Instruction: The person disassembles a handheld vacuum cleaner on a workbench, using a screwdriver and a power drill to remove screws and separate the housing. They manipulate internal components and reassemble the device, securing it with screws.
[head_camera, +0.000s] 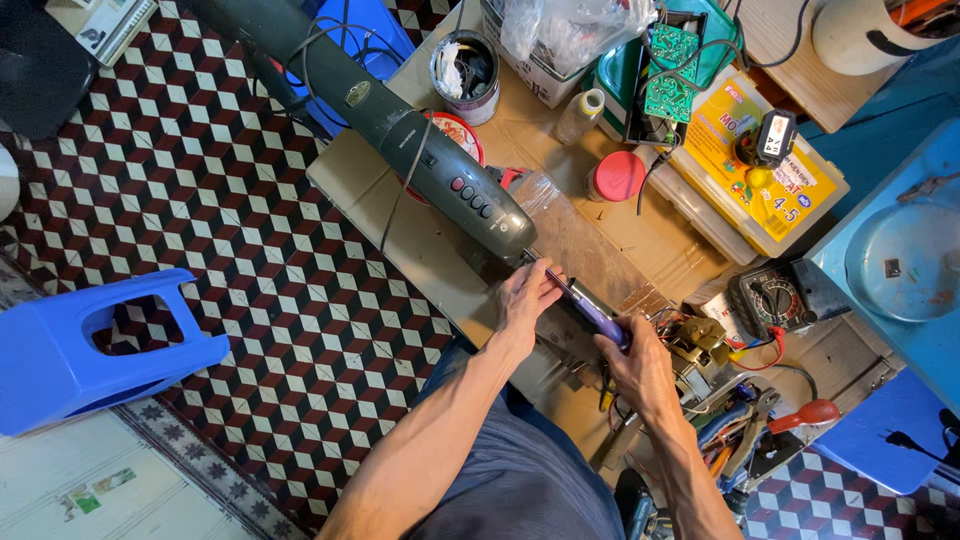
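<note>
1. Head view looks down on a cluttered cardboard-covered bench over a checkered floor.
2. The right hand is closed around the purple handle of a screwdriver, whose shaft points up-left.
3. The screwdriver tip meets the lower end of a long dark fan column with a row of buttons, lying slantwise across the bench.
4. The left hand rests at that same end, fingers curled on the shaft near the tip.
5. Just right of the right hand lie a multimeter, pliers and loose wires.
6. A red-lidded jar stands farther up the bench; a blue stool lies tipped on the floor, well apart.
</note>
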